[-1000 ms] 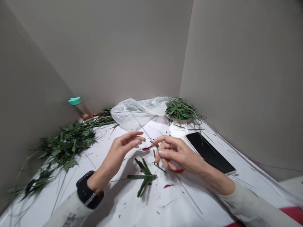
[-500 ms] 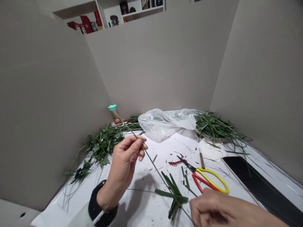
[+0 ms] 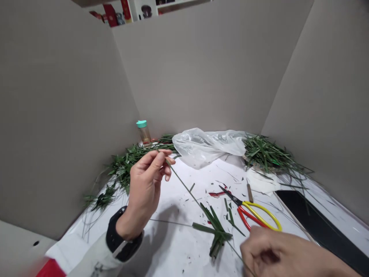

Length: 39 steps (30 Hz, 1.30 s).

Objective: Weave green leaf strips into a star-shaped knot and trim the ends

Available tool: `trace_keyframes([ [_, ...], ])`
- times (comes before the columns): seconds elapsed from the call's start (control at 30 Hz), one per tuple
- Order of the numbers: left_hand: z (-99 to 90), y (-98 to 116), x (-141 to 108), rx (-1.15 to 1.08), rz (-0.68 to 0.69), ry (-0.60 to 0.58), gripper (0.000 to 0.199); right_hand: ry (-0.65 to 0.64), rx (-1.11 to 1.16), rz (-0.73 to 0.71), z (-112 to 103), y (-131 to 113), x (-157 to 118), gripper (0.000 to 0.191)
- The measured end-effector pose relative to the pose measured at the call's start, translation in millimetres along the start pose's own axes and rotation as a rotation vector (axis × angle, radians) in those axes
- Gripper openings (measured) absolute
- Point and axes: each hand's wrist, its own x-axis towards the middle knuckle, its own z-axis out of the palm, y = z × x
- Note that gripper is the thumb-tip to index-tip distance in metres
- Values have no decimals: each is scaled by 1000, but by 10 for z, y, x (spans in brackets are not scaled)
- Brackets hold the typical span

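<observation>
A thin green leaf strip (image 3: 184, 184) runs diagonally across the middle of the view. My left hand (image 3: 148, 175), with a black watch at the wrist, pinches its upper part between thumb and fingers. At the lower right my right hand (image 3: 273, 252) is closed on the strip's lower end; its fingertips are partly hidden. Between the hands, a cluster of folded green leaf pieces (image 3: 217, 232) lies at the strip, over the white table surface. Scissors (image 3: 243, 204) with one yellow and one red handle lie just beyond my right hand, blades pointing away to the left.
Leaf piles (image 3: 263, 154) stand at the back right and left (image 3: 127, 165), with a clear plastic bag (image 3: 207, 148) between. A jar (image 3: 144, 132) has a teal lid. A black tablet-like slab (image 3: 317, 223), brown stick (image 3: 249, 193) and white tissue (image 3: 262, 181) lie right.
The view has tilted down slightly and shifted. My left hand has moved up and left along the strip's direction, while my right hand appears a little farther right. Both still hold the strip.
</observation>
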Motion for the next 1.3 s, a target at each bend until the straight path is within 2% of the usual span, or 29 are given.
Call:
trace_keyframes([
  [0.2, 107, -83, -22, -53, -205, -124, 18, -152, 134, 49, -26, -73, 74, 57],
  [0.33, 189, -161, -39, -80, -291, -121, 21, -242, 155, 63, 8, -122, 83, 59],
  [0.43, 246, -245, -31, -68, -353, -108, 17, -233, 117, 44, 8, -214, 23, 60],
  [0.53, 292, -346, -37, -50, -412, -121, 15, -50, -22, -16, -66, -305, -136, 46],
  [0.6, 324, -410, -55, -42, -440, -137, 14, 180, -189, -47, -158, -319, -271, 32],
  [0.7, 398, -493, -89, -26, -462, -162, 11, 573, -486, -26, -309, -224, -404, 23],
  [0.77, 467, -537, -109, -12, -470, -186, 10, 717, -649, 32, -364, -99, -389, 22],
  [0.9, 624, -582, -141, 6, -452, -236, 9, 848, -846, 131, -309, 139, -166, 27],
  [1.03, 749, -570, -171, 11, -422, -273, 13, 904, -857, 110, -220, 186, -21, 29],
  [1.13, 824, -554, -191, 8, -411, -295, 18, 937, -744, 22, -255, 117, -61, 26],
  [1.3, 955, -568, -217, 4, -410, -332, 18, 985, -338, -176, -423, 31, -137, 29],
])
